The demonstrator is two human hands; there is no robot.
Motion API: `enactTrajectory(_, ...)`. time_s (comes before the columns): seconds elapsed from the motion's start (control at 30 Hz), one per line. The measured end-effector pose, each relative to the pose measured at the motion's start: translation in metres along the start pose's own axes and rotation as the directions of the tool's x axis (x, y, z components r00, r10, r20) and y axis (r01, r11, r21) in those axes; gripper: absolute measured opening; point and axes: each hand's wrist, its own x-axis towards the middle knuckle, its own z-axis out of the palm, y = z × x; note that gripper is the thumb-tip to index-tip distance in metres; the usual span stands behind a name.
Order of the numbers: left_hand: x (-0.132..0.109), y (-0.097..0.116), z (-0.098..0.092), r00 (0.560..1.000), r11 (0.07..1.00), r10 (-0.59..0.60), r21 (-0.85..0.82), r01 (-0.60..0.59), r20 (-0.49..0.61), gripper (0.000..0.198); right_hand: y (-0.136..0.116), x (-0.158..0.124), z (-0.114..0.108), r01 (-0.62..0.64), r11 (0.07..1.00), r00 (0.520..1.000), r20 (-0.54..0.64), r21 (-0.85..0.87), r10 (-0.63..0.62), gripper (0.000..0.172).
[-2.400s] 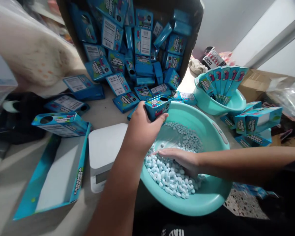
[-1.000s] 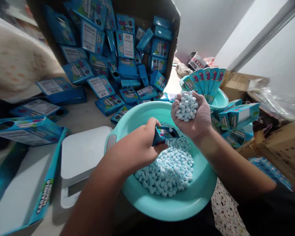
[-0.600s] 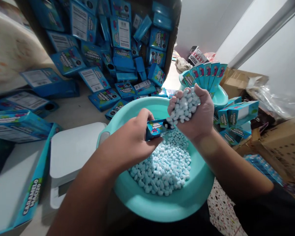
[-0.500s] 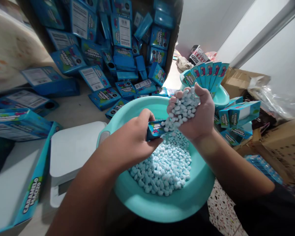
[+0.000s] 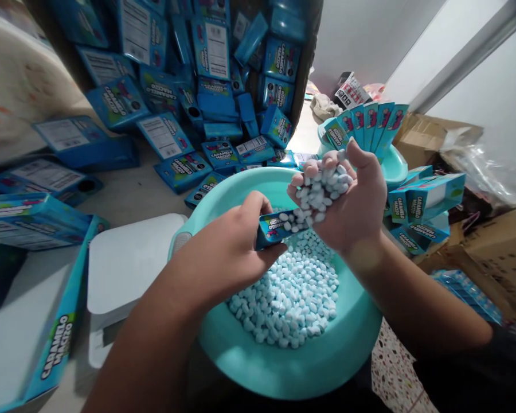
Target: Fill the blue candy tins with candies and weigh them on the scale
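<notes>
My left hand [image 5: 245, 235] is closed round a small blue candy box [image 5: 273, 228], its open end turned to the right. Cupped palm-up, my right hand [image 5: 356, 195] holds a heap of pale blue candies [image 5: 324, 192], and some of them lie at the mouth of the box. Both hands are above a turquoise basin [image 5: 292, 367]. Loose pale blue candies [image 5: 288, 298] cover its bottom.
A large carton [image 5: 312, 63] tipped toward me spills several blue candy boxes [image 5: 217, 49] onto the table. Left of the basin sits a white scale [image 5: 131, 264], beside a big display box [image 5: 47, 355]. At right are a smaller turquoise basin [image 5: 398, 166], open boxes [image 5: 432, 195] and brown cardboard [image 5: 499, 252].
More candies have slid from my right palm into the mouth of the box. My right hand has shifted slightly right, while the left stays almost still.
</notes>
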Motion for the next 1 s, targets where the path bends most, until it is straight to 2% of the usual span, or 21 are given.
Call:
enactTrajectory(0.07,0.001,-0.001,0.001,1.000,1.000,0.004,0.004,-0.004,-0.007,0.032,0.000,-0.001,0.002,0.014,1.000,1.000,0.008,-0.016,-0.014,0.034)
enactTrajectory(0.2,0.002,-0.004,0.005,1.000,1.000,0.001,-0.017,-0.001,-0.027,0.032,-0.001,-0.001,0.001,0.028,0.988,0.999,0.048,-0.152,-0.020,0.041)
enactTrajectory(0.37,0.001,-0.004,0.007,0.997,0.999,-0.028,-0.034,0.026,-0.067,0.034,-0.004,0.000,-0.003,0.062,0.983,0.994,0.101,-0.170,-0.045,0.049)
enactTrajectory(0.5,0.001,-0.006,0.005,0.994,0.999,-0.048,-0.012,0.047,-0.095,0.042,-0.003,-0.001,-0.005,0.181,0.945,0.969,0.213,-0.272,-0.125,0.051)
enactTrajectory(0.57,0.001,-0.006,0.004,0.993,0.998,-0.067,-0.008,0.067,-0.097,0.042,-0.002,-0.004,-0.006,0.302,0.851,0.938,0.292,-0.429,-0.186,0.047)
enactTrajectory(0.6,0.001,-0.005,0.003,0.991,0.997,-0.081,-0.009,0.081,-0.102,0.041,-0.001,-0.006,-0.006,0.375,0.765,0.917,0.333,-0.523,-0.221,0.042)
enactTrajectory(0.7,0.003,-0.003,0.002,0.980,0.989,-0.145,-0.005,0.146,-0.134,0.041,-0.001,-0.011,-0.007,0.536,0.381,0.844,0.466,-0.754,-0.266,0.020)
enactTrajectory(0.77,0.004,-0.002,0.001,0.967,0.983,-0.176,0.012,0.182,-0.183,0.040,0.000,-0.013,-0.009,0.563,0.164,0.823,0.531,-0.810,-0.201,0.015)
enactTrajectory(0.83,0.004,-0.001,0.000,0.957,0.978,-0.189,0.042,0.202,-0.220,0.038,0.000,-0.014,-0.011,0.544,0.077,0.838,0.537,-0.836,-0.097,0.017)
enactTrajectory(0.9,0.004,-0.001,0.000,0.954,0.973,-0.200,0.068,0.220,-0.225,0.037,0.001,-0.012,-0.012,0.500,0.067,0.866,0.500,-0.863,-0.023,0.014)
enactTrajectory(1.0,0.004,-0.002,0.001,0.960,0.970,-0.211,0.081,0.229,-0.187,0.036,0.003,-0.009,-0.013,0.410,0.070,0.912,0.409,-0.910,-0.022,0.010)
